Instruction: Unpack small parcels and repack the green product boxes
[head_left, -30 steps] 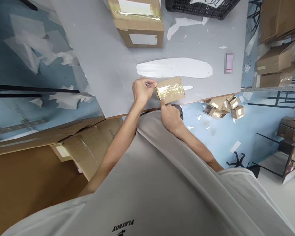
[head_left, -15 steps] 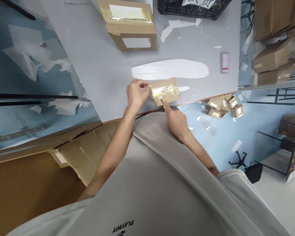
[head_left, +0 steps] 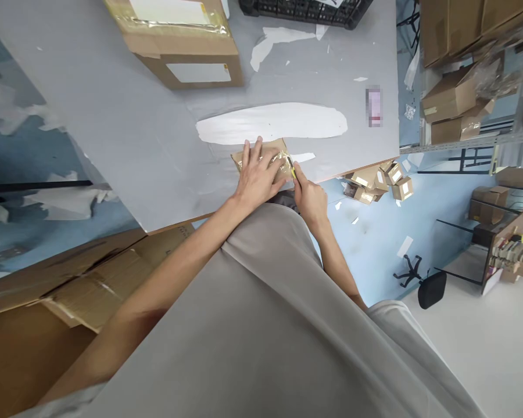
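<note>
A small brown cardboard box point(head_left: 279, 150) wrapped in shiny clear tape lies near the front edge of the grey table point(head_left: 126, 139). My left hand point(head_left: 257, 174) lies flat on top of it, fingers stretched out and pressing down. My right hand point(head_left: 309, 194) is closed round a small yellow-tipped tool point(head_left: 292, 167), a cutter by its look, whose tip touches the box's right end.
A larger taped carton point(head_left: 178, 40) with white labels stands at the back of the table, a black crate point(head_left: 305, 8) beyond it. A long white paper strip point(head_left: 270, 122) lies behind the small box. Several small boxes point(head_left: 375, 180) lie on the blue floor; big cartons sit at the lower left.
My left hand went from pinching the box's left end to lying flat on top. My right hand with the tool moved from the front edge to the right end. The view shifted.
</note>
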Tool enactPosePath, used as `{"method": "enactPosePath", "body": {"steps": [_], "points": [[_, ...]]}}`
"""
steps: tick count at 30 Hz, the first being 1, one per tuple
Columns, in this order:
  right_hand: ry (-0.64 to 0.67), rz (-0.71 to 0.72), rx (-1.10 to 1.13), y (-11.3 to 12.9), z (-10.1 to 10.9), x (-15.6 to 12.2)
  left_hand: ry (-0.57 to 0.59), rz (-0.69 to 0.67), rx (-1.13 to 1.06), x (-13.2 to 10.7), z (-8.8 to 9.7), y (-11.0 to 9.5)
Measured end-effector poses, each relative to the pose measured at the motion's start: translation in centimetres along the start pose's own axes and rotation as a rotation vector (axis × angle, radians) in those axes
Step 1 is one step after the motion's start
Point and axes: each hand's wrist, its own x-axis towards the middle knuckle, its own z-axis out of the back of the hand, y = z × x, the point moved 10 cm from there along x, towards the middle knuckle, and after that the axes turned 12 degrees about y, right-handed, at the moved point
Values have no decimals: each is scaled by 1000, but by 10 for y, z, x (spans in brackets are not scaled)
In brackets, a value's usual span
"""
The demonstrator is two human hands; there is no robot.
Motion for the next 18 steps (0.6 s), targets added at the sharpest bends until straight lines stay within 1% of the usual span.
{"method": "enactPosePath", "body": {"steps": [7,12,18], "points": [[26,2,-40,5,14,21,19,18,-40,3,2,2],[32,-17,-52,5,15,24,14,36,-98,3,2,2],[42,-48,-80,12,20,20,11,41,-129,3,2,4]]}}
